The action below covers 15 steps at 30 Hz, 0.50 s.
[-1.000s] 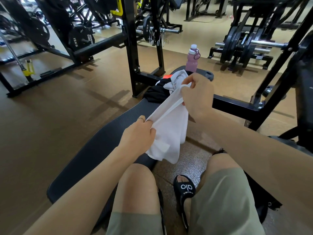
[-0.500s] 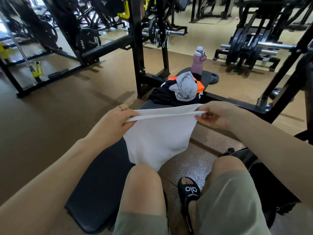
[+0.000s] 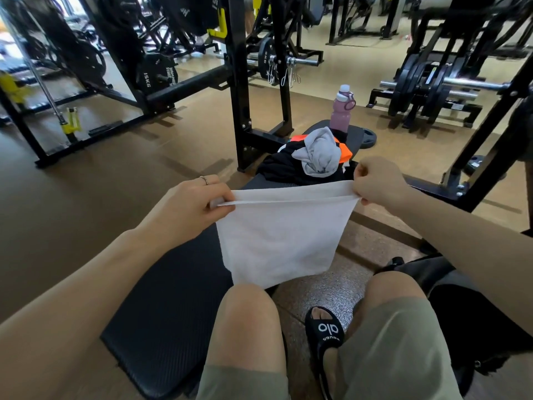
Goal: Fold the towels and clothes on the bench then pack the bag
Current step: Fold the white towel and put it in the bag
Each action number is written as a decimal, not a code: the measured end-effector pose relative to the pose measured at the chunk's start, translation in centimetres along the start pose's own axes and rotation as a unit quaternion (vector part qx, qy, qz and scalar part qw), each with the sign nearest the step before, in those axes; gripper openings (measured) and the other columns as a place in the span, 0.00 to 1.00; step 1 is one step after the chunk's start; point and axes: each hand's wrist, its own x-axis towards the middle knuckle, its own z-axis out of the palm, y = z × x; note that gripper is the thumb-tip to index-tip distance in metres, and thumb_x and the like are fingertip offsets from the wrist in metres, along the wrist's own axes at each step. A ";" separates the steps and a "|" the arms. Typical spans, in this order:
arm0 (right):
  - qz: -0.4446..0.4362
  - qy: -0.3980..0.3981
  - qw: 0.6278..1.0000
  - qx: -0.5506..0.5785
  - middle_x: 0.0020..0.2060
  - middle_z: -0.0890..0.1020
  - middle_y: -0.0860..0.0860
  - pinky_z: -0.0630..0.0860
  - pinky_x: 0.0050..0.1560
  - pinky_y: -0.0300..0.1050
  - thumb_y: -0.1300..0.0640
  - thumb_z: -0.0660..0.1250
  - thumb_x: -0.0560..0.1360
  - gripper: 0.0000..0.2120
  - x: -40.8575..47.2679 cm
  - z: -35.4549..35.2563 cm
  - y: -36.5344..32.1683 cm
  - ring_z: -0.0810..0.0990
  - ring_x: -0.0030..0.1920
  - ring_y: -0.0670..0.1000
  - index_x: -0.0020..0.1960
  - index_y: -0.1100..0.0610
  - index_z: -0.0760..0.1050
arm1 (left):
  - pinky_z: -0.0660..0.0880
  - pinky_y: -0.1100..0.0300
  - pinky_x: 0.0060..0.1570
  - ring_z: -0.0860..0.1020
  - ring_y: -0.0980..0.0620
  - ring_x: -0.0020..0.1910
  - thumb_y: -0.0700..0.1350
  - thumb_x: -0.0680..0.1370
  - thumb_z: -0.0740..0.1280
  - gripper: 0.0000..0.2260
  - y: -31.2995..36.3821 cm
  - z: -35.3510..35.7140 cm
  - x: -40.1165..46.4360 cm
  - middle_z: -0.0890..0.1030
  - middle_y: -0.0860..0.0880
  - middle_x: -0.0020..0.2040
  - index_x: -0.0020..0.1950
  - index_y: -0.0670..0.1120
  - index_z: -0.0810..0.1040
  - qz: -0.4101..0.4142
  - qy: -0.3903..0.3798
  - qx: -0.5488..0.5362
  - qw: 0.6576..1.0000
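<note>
A white towel (image 3: pixel 277 235) hangs doubled over, stretched flat above the black bench (image 3: pixel 173 307). My left hand (image 3: pixel 190 206) pinches its top left corner and my right hand (image 3: pixel 375 180) pinches the top right corner. The towel's lower edge reaches my left knee. Farther along the bench lies a pile: a crumpled grey cloth (image 3: pixel 320 154) on top of black clothes (image 3: pixel 277 168) and an orange garment (image 3: pixel 344 153). A dark bag (image 3: pixel 473 307) sits on the floor to my right, mostly hidden by my right arm and leg.
A pink water bottle (image 3: pixel 341 111) stands at the bench's far end. Black rack uprights (image 3: pixel 239 90) rise just left of the pile. Weight plates and barbells (image 3: pixel 427 85) line the back right. My sandalled foot (image 3: pixel 326 330) rests on the speckled floor beside the bench.
My hands moved apart and spread the bunched towel into a flat doubled sheet held level. My right hand has risen slightly since half a second ago.
</note>
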 end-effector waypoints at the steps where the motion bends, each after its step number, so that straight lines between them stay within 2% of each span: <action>1: 0.013 0.004 1.000 0.027 0.42 0.75 0.56 0.75 0.30 0.42 0.69 0.62 0.76 0.07 0.1 0.0 0.0 0.76 0.38 0.53 0.44 0.59 0.73 | 0.79 0.49 0.45 0.76 0.54 0.43 0.48 0.78 0.69 0.05 0.1 0.0 0.0 0.79 0.55 0.46 0.50 0.49 0.82 -0.006 0.009 -0.008 1.000; 2: 0.051 -0.001 0.995 0.091 0.42 0.75 0.55 0.75 0.31 0.42 0.69 0.62 0.77 0.07 0.2 -0.2 -0.1 0.75 0.39 0.52 0.47 0.59 0.73 | 0.79 0.49 0.45 0.77 0.54 0.43 0.47 0.78 0.69 0.04 0.2 0.0 0.1 0.79 0.56 0.45 0.50 0.49 0.82 -0.018 0.022 -0.021 0.999; 4: 0.144 -0.035 0.962 0.230 0.42 0.73 0.55 0.78 0.30 0.41 0.71 0.62 0.77 0.08 0.4 -0.5 0.1 0.74 0.39 0.50 0.50 0.59 0.74 | 0.79 0.51 0.47 0.78 0.55 0.44 0.45 0.79 0.70 0.03 0.5 0.1 0.0 0.80 0.56 0.45 0.51 0.50 0.82 -0.062 0.053 -0.070 0.994; 6: 0.208 -0.049 0.923 0.320 0.38 0.69 0.54 0.81 0.29 0.39 0.71 0.62 0.77 0.07 0.5 -0.7 0.4 0.71 0.36 0.47 0.48 0.61 0.74 | 0.79 0.53 0.49 0.79 0.53 0.45 0.44 0.79 0.70 0.03 1.0 0.1 -0.1 0.81 0.53 0.44 0.50 0.52 0.82 -0.102 0.072 -0.127 0.984; 9: 0.240 -0.034 0.900 0.363 0.36 0.67 0.53 0.82 0.33 0.40 0.71 0.62 0.77 0.06 0.5 -0.9 1.1 0.69 0.34 0.46 0.47 0.61 0.74 | 0.80 0.52 0.50 0.80 0.50 0.44 0.43 0.79 0.70 0.04 1.9 0.1 0.1 0.81 0.50 0.42 0.47 0.51 0.81 -0.115 0.081 -0.174 0.975; 10: 0.231 -0.026 0.916 0.326 0.36 0.68 0.53 0.82 0.36 0.42 0.70 0.63 0.77 0.05 0.4 -0.8 1.2 0.69 0.35 0.47 0.49 0.62 0.74 | 0.80 0.53 0.50 0.81 0.51 0.44 0.42 0.79 0.70 0.03 2.3 0.1 0.3 0.81 0.50 0.42 0.47 0.50 0.80 -0.114 0.083 -0.185 0.973; 11: 0.200 -0.002 0.950 0.241 0.36 0.69 0.54 0.81 0.40 0.44 0.68 0.64 0.76 0.05 0.2 -0.6 1.3 0.70 0.35 0.49 0.51 0.63 0.74 | 0.80 0.54 0.50 0.82 0.52 0.44 0.42 0.79 0.70 0.03 2.6 0.1 0.6 0.82 0.51 0.43 0.47 0.49 0.79 -0.114 0.085 -0.194 0.971; 12: 0.135 0.035 0.985 0.105 0.37 0.70 0.54 0.78 0.42 0.49 0.66 0.66 0.75 0.06 -0.2 -0.4 1.3 0.70 0.37 0.51 0.52 0.63 0.74 | 0.80 0.55 0.50 0.82 0.53 0.45 0.41 0.79 0.71 0.03 3.0 0.1 0.9 0.82 0.52 0.43 0.47 0.47 0.78 -0.113 0.086 -0.199 0.970; 13: 0.044 0.074 0.996 -0.015 0.40 0.71 0.54 0.74 0.43 0.50 0.63 0.68 0.73 0.09 -0.5 -0.1 1.3 0.71 0.39 0.53 0.52 0.61 0.73 | 0.80 0.55 0.50 0.82 0.54 0.45 0.41 0.79 0.71 0.04 3.4 0.1 1.3 0.82 0.52 0.43 0.46 0.47 0.78 -0.110 0.085 -0.198 0.970; 14: -0.056 0.096 0.991 -0.070 0.45 0.73 0.53 0.72 0.44 0.49 0.61 0.70 0.71 0.12 -1.0 0.4 0.9 0.73 0.43 0.54 0.53 0.59 0.73 | 0.80 0.54 0.49 0.82 0.54 0.45 0.42 0.79 0.71 0.04 3.9 0.2 1.7 0.82 0.52 0.43 0.47 0.47 0.77 -0.105 0.079 -0.195 0.972; 15: -0.136 0.080 0.986 -0.062 0.49 0.74 0.51 0.71 0.46 0.47 0.60 0.71 0.70 0.15 -1.7 0.9 0.2 0.74 0.47 0.52 0.56 0.55 0.73 | 0.80 0.53 0.48 0.81 0.53 0.44 0.42 0.79 0.71 0.04 4.5 0.2 2.1 0.82 0.52 0.43 0.47 0.47 0.76 -0.101 0.072 -0.196 0.973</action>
